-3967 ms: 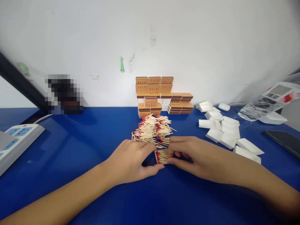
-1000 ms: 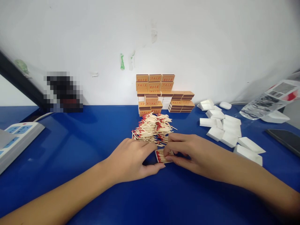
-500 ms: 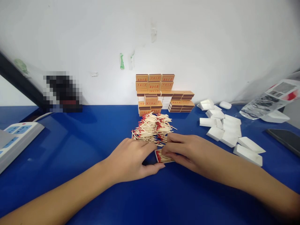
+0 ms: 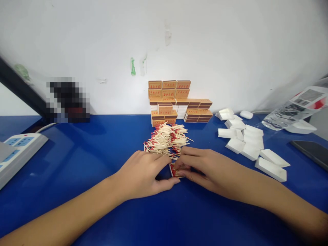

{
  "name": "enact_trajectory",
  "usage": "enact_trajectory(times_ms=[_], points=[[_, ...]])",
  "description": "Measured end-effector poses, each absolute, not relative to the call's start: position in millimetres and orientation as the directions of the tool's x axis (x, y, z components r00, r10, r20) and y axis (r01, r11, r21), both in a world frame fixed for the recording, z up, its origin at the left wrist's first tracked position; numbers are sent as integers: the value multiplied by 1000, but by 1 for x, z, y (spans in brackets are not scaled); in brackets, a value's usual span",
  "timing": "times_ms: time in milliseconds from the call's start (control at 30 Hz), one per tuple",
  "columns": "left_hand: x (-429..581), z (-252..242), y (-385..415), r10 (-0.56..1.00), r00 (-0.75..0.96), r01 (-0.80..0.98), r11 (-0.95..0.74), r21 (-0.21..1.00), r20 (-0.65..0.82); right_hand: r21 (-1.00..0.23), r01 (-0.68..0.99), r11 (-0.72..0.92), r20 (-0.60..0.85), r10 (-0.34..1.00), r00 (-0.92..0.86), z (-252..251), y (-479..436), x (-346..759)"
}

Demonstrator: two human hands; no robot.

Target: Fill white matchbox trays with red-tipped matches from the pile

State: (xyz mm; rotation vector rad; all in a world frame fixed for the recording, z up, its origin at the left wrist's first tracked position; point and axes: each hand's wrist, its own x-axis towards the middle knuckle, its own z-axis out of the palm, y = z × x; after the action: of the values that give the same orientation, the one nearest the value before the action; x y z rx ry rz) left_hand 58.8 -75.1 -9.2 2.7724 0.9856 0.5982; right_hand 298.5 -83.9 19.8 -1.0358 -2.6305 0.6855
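Observation:
A small white matchbox tray filled with red-tipped matches lies on the blue table. My left hand holds the tray at its left end, forefinger along the far side and thumb along the near side. The fingers of my right hand are bent together over the tray, their tips on the matches inside, and they hide its right part. Just beyond both hands is a heap of loose matches, in two mounds that touch.
Behind the heap, orange-brown matchboxes are stacked against the wall. Several white trays lie scattered at right, near a clear plastic bottle and a dark phone. A power strip is at far left.
My right hand has shifted slightly left over the tray, covering more of its matches, and its thumb has moved toward the tray's near edge. My left hand stays in place.

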Motion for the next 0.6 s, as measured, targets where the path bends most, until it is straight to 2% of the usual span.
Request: enact_trajectory(times_ms=[433, 600], points=[[57, -11, -76, 625, 707, 569, -780, 259, 331, -461, 601, 653, 52, 695, -717, 21, -80, 309], [57, -12, -76, 620, 708, 567, -785, 251, 337, -393, 617, 682, 46, 685, -727, 21, -80, 308]])
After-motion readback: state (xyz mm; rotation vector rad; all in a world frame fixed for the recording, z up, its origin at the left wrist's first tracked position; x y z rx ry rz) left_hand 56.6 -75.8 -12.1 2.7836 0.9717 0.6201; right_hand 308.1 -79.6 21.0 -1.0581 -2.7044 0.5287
